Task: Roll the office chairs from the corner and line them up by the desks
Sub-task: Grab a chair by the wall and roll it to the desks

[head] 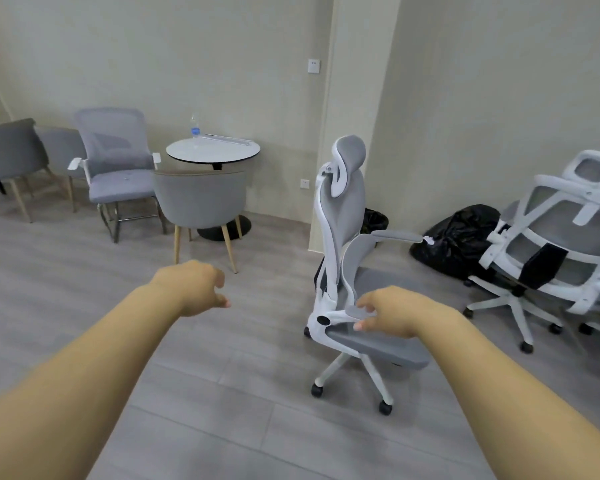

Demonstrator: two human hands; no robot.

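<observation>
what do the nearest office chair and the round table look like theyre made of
Office chair: the frame and base look like glossy white moulded plastic; the back, headrest and seat look like matte grey fabric, possibly mesh; the casters are black. Round table: a pale, smooth top that reflects light, perhaps glass or laminate, with a dark edge and a black base.

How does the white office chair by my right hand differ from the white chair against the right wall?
The near office chair stands upright, side-on; the far chair shows its back, tilted. The near chair's back is padded grey; the far chair's is open mesh with a white frame. Both have headrests and castor bases.
</observation>
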